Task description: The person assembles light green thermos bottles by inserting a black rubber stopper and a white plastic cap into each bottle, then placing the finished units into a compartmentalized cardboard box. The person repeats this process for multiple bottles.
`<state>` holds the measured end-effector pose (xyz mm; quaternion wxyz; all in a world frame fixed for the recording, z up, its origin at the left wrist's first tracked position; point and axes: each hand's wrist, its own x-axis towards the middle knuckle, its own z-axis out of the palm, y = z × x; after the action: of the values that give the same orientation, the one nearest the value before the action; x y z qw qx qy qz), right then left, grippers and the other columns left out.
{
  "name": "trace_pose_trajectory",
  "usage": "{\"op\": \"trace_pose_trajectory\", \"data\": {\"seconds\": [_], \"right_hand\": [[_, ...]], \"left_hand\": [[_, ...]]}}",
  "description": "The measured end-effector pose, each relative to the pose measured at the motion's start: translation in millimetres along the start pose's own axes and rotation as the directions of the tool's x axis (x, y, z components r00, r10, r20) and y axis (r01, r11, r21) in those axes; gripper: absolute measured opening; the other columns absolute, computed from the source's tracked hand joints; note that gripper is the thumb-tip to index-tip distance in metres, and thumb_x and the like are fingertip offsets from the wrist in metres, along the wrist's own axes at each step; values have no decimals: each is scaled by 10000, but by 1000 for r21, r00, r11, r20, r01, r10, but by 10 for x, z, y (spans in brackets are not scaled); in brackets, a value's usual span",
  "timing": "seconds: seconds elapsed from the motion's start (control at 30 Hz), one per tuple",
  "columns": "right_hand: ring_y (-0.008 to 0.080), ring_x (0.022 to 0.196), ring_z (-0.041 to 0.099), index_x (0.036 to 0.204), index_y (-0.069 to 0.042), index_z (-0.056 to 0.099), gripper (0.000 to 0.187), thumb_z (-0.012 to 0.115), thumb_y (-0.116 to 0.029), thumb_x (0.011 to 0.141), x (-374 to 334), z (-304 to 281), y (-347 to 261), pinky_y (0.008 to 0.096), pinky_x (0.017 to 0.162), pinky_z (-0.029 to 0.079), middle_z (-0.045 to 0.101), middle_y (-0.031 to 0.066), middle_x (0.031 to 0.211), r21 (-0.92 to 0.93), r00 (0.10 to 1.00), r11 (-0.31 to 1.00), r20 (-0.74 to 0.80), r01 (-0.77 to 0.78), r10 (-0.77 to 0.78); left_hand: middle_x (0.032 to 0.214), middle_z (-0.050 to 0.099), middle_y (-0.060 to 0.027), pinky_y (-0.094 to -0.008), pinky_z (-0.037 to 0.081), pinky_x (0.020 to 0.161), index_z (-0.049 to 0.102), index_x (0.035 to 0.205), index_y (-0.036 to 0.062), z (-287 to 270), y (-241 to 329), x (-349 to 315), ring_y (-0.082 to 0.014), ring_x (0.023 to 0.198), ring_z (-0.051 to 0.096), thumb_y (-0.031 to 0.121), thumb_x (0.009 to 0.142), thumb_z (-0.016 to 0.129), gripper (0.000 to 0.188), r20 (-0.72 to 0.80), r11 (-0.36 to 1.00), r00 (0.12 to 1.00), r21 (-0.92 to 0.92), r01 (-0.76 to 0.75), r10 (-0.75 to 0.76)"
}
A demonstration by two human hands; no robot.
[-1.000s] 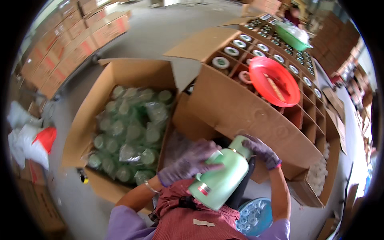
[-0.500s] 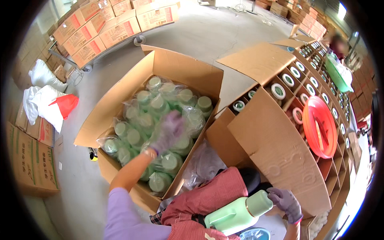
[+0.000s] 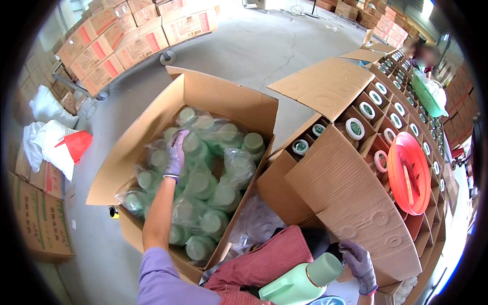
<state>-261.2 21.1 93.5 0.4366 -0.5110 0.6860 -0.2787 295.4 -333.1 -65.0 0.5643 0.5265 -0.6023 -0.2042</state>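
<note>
My left hand, in a purple glove, reaches into a large open cardboard box and rests on plastic-wrapped green bottles packed inside; whether it grips one is unclear. My right hand, also gloved, holds a light green jug by its capped top, low over my lap. The jug lies tilted, its cap pointing toward the divided carton on my right.
A divided carton holding capped bottles in cells stands at right, with a red basin on top. Another person is at the far right by a green basin. Stacked cartons line the far left; white sacks lie on the concrete floor.
My left hand has let go of the jug and stretched further into the box of wrapped bottles. My right hand has lowered the jug toward my lap.
</note>
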Motion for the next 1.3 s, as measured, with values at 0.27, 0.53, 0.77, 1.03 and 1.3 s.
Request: {"op": "trace_pose_trajectory", "data": {"seconds": [0.27,0.53,0.77,1.03,1.3], "right_hand": [[244,1018,667,1249,-2,600,417,649,-123,853,196,268,-408,340,882,530,655,179,1113,-38,960,990,251,139,-126],[276,1016,672,1194,23,624,402,644,-127,822,-167,11,16,357,898,522,671,190,1085,-62,998,998,45,-30,32],[280,947,679,1172,4,636,367,638,-133,831,62,130,17,348,840,527,674,186,1026,-138,998,989,5,-57,59],[246,906,685,1165,-27,643,323,627,-167,875,297,243,-142,326,792,531,684,153,999,-186,992,979,108,82,-63],[316,1034,666,1238,-97,652,297,596,-136,950,160,128,361,341,905,522,699,151,1136,87,989,985,-10,-146,147]], "left_hand": [[1142,662,-164,-394,434,1010,651,1184,15,-254,-736,-57,-374,1101,586,326,953,549,401,198,809,958,586,56,-209],[1172,673,-162,-410,442,997,668,1166,73,72,-1524,-110,-351,1139,591,438,947,527,448,-45,699,850,547,460,-524],[1190,668,-66,-333,446,1033,674,1186,22,-95,-287,215,-197,1121,608,272,984,565,340,-47,723,924,-637,265,-380],[1486,393,-183,-472,449,1016,375,1486,179,-458,-1511,93,-362,1287,484,337,821,757,783,105,729,959,672,128,-265],[1527,339,-176,-486,502,932,79,1575,304,334,-1009,490,-358,1240,532,316,734,820,1121,159,339,870,941,10,-467]]}}
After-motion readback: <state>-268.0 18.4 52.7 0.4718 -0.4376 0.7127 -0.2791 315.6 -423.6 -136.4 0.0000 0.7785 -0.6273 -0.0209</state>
